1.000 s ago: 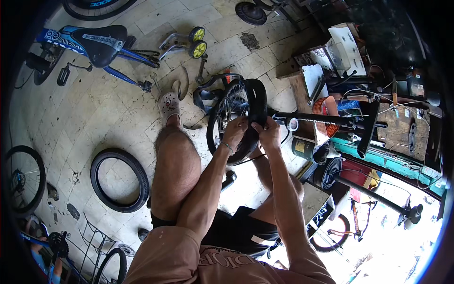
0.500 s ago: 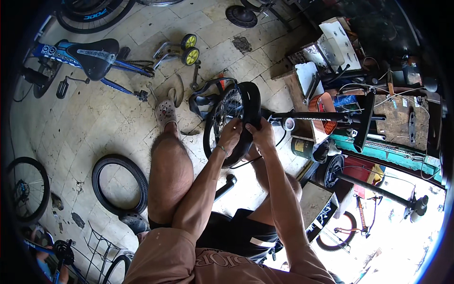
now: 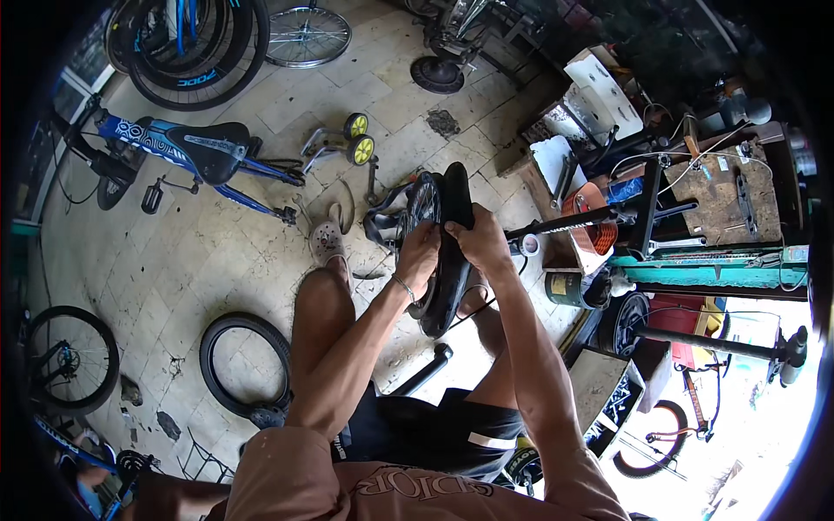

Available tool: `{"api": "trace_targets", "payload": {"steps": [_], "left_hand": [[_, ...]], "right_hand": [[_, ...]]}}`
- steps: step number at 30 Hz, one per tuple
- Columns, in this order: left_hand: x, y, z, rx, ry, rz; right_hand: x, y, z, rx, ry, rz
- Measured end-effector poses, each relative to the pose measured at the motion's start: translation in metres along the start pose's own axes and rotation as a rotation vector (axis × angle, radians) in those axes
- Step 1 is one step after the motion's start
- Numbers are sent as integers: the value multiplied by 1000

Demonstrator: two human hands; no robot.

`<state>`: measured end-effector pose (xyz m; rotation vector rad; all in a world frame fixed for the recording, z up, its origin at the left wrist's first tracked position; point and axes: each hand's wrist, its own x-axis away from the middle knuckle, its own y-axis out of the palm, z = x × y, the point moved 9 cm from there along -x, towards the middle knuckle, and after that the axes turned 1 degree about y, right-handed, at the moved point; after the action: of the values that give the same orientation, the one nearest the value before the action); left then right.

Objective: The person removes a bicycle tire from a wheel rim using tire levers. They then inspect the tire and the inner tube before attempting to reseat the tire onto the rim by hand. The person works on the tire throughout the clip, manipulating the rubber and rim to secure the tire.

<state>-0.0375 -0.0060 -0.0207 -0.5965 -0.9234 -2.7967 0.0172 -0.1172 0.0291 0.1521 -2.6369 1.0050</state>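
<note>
Between my knees I hold a small spoked bicycle wheel (image 3: 423,201) nearly on edge, with a smooth, fat black ring like an inner tube (image 3: 455,195) along its right side. My left hand (image 3: 420,258) is closed at the wheel's near rim, thumb against the black ring. My right hand (image 3: 479,240) is wrapped round the ring's right side, its thumb pressed close to the left one. The fingers behind the wheel are hidden. Just left of the wheel, a dark strip of rubber (image 3: 380,227) lies on the floor.
A loose tyre (image 3: 208,360) lies left of my legs. Beyond it are a blue bicycle frame (image 3: 165,148) with a saddle and training wheels (image 3: 360,149). A hand pump (image 3: 417,371) lies near my lap. On the right stands a cluttered workbench (image 3: 721,204) with tools.
The wheel has turned more edge-on and its near end has swung toward me. Both hands still grip it, the right more firmly round the black ring. The whole view has shifted somewhat.
</note>
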Motion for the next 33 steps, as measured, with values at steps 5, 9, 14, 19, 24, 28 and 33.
{"api": "trace_targets", "payload": {"steps": [5, 9, 14, 19, 24, 28, 33], "left_hand": [[-14, -7, 21, -236, 15, -51], [-41, -10, 11, -436, 153, -88], [-64, -52, -50, -491, 104, -7], [-63, -76, -80, -749, 44, 8], [-65, -79, -85, -780, 78, 0], [-66, -76, -98, -729, 14, 67], [-65, -80, -97, -686, 52, 62]], "right_hand": [[-6, 8, 2, -230, 113, -80], [-2, 29, 16, -762, 230, -238], [-11, 82, 84, -875, 370, -218], [-8, 115, 130, -836, 385, -222], [-10, 109, 146, -665, 282, -55], [-6, 89, 151, -453, 259, 215], [1, 79, 125, -374, 284, 203]]}}
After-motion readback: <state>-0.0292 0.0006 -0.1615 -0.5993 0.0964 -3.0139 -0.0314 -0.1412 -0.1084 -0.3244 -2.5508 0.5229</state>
